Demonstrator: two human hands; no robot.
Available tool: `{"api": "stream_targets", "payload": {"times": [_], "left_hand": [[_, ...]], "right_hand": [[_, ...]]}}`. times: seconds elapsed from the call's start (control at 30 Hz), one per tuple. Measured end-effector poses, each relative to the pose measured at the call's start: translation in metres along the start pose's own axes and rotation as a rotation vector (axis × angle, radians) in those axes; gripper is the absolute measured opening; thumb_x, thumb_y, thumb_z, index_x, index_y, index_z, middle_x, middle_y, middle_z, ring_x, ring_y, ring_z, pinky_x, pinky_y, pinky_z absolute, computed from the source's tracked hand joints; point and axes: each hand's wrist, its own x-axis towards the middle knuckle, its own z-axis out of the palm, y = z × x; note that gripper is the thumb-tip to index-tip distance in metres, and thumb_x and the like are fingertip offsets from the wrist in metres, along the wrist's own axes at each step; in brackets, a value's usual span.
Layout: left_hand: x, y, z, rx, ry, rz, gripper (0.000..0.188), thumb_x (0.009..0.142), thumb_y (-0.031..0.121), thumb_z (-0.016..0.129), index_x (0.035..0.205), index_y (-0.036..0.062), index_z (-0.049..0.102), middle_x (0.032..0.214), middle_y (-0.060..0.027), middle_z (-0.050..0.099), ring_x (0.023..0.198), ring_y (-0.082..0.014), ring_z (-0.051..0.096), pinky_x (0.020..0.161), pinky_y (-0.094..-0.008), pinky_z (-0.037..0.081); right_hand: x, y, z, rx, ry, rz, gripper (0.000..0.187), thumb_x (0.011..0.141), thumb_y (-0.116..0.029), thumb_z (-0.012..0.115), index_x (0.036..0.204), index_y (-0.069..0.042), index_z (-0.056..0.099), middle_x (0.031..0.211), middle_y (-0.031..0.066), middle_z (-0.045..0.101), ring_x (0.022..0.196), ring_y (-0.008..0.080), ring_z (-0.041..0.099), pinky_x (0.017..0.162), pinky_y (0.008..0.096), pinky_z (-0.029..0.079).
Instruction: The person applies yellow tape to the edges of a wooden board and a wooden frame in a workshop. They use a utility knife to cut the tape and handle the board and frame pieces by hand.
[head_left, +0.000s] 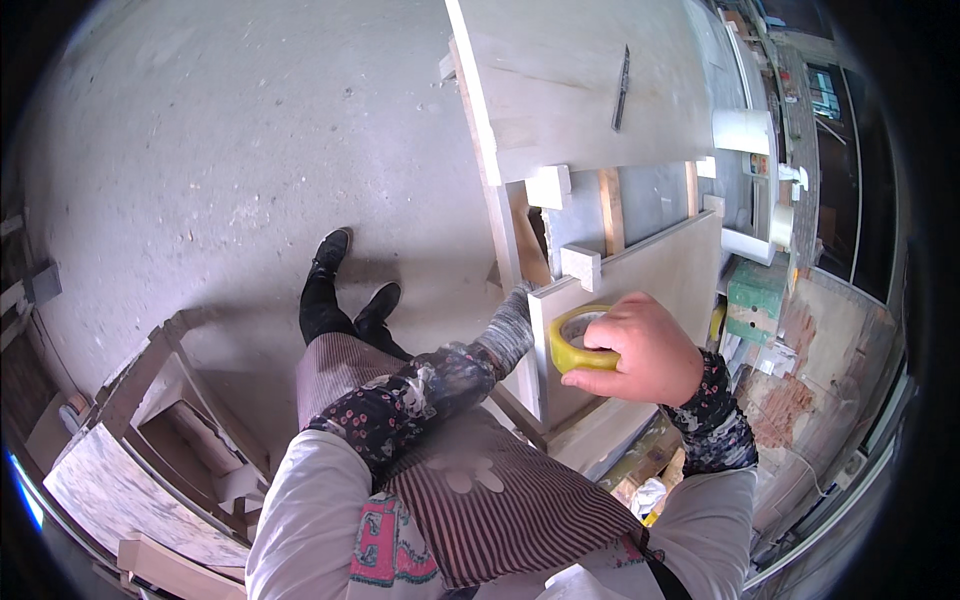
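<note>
Head view: from my distant seat I look down on a white panel (665, 262) standing on edge, and I place everything by it.
Roll (568, 360): yellow tape, before the panel's near face, toward its left end; I cannot tell whether the two touch.
Right hand (642, 350): bare, closed on the roll's right side. I see the thumb along the outer rim nearest the body and the bent fingers at the roll's opening, so the roll juts out left of the knuckles, toward the panel's left end.
Left hand (510, 320): in a grey glove, at the panel's left end. The fingertips pass out of my sight behind it, so I cannot tell whether they are wide or narrow.
Block (580, 267): white, at the panel's top edge, just beyond the roll.
Board (560, 110): flat, beyond the panel, with a dark blade (621, 90) on it.
Box (752, 292): green, right of the panel.
Shoes (330, 252): dark, on the floor (230, 200) well left of the panel.
</note>
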Motion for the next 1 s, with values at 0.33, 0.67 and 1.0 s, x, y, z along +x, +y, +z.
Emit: {"api": "stream_targets", "payload": {"times": [0.33,0.67,1.0], "left_hand": [[-0.054,0.075,0.013,0.091,-0.077,-0.204,0.032,0.09,0.0,0.061,0.122,0.0031,0.056,0.109,-0.0058,0.064,0.096,-0.0148,0.06,0.087,-0.0323,0.053],[-0.044,0.072,0.026,0.558,-0.012,-0.151,0.045,0.083,0.002,0.071,0.125,0.0003,0.056,0.108,-0.0125,0.066,0.094,-0.0192,0.064,0.084,-0.0341,0.052],[-0.067,0.077,0.001,0.599,-0.076,-0.027,0.052,0.087,-0.004,0.064,0.136,0.003,0.046,0.104,-0.0081,0.061,0.094,-0.0172,0.062,0.08,-0.0303,0.053]], "right_hand": [[-0.015,0.019,0.0,0.04,0.127,-0.068,0.048,0.074,-0.041,0.08,0.055,-0.008,0.051,0.052,0.0113,0.046,0.053,0.0333,0.048,0.063,0.0388,0.041],[-0.039,0.069,-0.004,0.007,0.208,0.054,0.044,0.072,-0.035,0.081,0.055,-0.007,0.051,0.054,0.0105,0.048,0.055,0.034,0.048,0.064,0.0387,0.04],[-0.039,0.086,0.005,0.088,0.26,0.01,0.045,0.069,-0.035,0.082,0.054,-0.007,0.051,0.054,0.012,0.049,0.054,0.0347,0.046,0.059,0.0408,0.038]]}}
